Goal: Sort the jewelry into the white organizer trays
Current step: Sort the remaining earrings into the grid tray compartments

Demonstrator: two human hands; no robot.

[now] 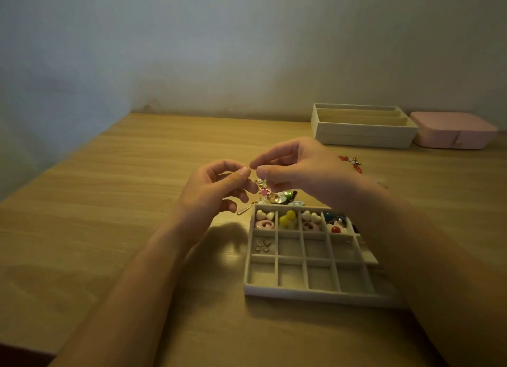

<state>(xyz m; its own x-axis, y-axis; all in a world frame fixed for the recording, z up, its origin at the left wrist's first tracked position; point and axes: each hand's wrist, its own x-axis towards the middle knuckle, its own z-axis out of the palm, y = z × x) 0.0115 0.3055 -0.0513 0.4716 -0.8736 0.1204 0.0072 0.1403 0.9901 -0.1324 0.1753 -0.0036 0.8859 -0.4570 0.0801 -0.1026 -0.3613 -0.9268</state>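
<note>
Both hands are raised just above the wooden table (109,202), tips almost meeting. The left hand (216,188) and the right hand (299,169) each pinch the same charm piece (262,187) between thumb and forefinger, with the other fingers loosely curled. It is a small gold-toned dangle with a pink bit hanging below the fingertips, too small to make out further. Directly under it, at 6 o'clock from the pinch, is a loose pile (282,198) of mixed jewelry, with a clear drop pendant (244,210) lying at the pile's 8 o'clock. Just nearer than the pile sits the grid tray (315,291), partly under the right forearm. Its far row holds cream hearts, pink rings, yellow beads and some blue, red and white pieces. A pair of hoop earrings (263,245) lies in the leftmost cell of the next row. At 1 o'clock from the hands, by the wall, stands the slotted tray (362,136), with a pink box (452,131) touching its right end. A red trinket (352,163) lies between that tray and the right wrist.
</note>
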